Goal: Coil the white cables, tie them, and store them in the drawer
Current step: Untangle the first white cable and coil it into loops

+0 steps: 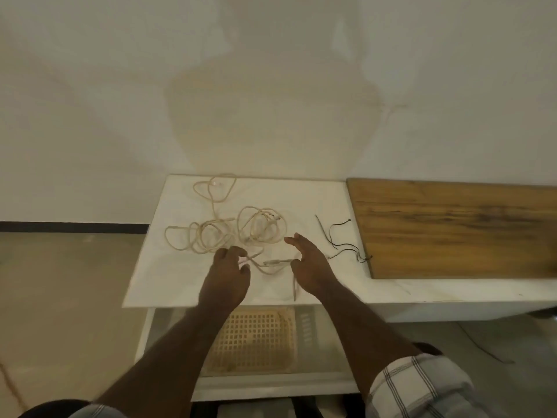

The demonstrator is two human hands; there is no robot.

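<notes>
Several white cables (211, 233) lie loosely tangled on the white cabinet top (316, 200). One loose loop (214, 188) reaches toward the back edge. My left hand (229, 276) pinches a cable end near the front of the tangle. My right hand (307, 263) is beside it with fingers spread and relaxed, its thumb close to a cable plug (272, 262). Thin black ties (343, 239) lie to the right of the cables. Below the top, the drawer (271, 384) stands pulled out, with a beige plastic basket (256, 339) inside.
A wooden board (452, 227) lies on the low white bench at the right, touching the ties' end. A plain wall rises behind the cabinet. Tiled floor is at the left, and a thin dark wire (482, 348) runs on the floor at the right.
</notes>
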